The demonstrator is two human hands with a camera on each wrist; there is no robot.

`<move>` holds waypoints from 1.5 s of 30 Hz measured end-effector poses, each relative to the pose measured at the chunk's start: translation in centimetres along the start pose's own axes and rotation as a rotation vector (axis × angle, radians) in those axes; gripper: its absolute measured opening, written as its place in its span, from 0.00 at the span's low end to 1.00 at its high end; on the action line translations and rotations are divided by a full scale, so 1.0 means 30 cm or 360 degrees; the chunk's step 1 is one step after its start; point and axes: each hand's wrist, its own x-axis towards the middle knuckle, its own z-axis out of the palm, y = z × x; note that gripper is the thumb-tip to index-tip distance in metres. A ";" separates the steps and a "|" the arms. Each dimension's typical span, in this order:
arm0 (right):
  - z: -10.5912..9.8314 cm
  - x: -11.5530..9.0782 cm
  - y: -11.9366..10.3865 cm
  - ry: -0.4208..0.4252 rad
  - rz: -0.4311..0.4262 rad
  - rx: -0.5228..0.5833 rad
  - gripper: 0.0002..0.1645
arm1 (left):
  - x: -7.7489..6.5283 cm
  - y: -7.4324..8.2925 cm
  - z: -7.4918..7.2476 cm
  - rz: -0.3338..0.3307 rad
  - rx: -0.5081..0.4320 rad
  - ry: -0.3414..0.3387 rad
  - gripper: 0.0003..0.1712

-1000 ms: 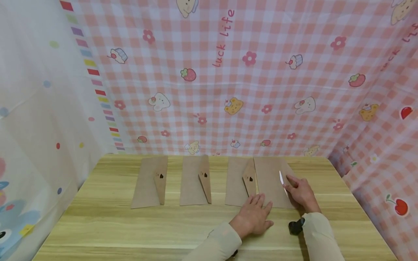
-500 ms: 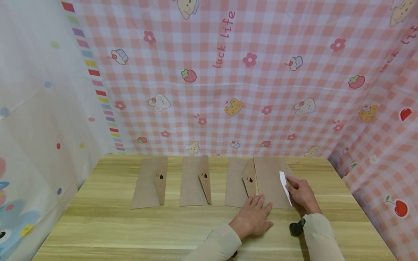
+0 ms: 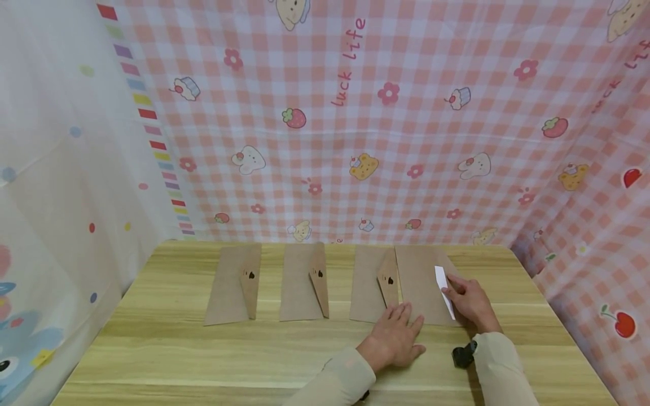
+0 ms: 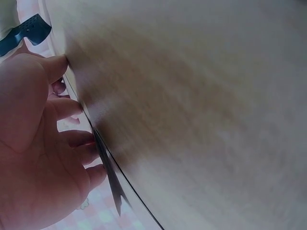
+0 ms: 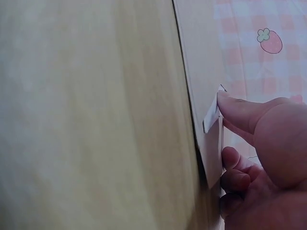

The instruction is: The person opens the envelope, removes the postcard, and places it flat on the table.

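Pink gingham cloth (image 3: 335,129) hangs behind the end envelope (image 3: 418,285); wood-grain worktop (image 3: 203,361) under it. End envelope: plain brown paper, lying flat, flap on its right side pointing away from the body. Left of it, three more brown envelopes in a row: nearest one (image 3: 363,285) just beside it, then the middle one (image 3: 299,285), then the outermost (image 3: 223,296), with gaps between. Each of those has its triangular flap folded leftward, looks part raised, dark heart mark near the tip.

Hidden: much of end envelope's flap is behind the right hand (image 3: 474,304); near right corner of the nearest one is under left hand's fingers. Small print beside the hearts unreadable. Left wrist view is dim, blurry.

Left hand (image 3: 393,335): fingers straight, spread, at the near edge of end envelope, fingertips on its neighbour. Right hand: at end envelope's right side, thumb and finger pinching a narrow white piece (image 3: 441,280). Can't tell if it's attached.
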 end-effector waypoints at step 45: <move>0.003 0.011 0.007 0.0071 0.0191 0.0089 0.42 | 0.000 0.019 -0.016 -0.0034 0.0042 -0.0030 0.36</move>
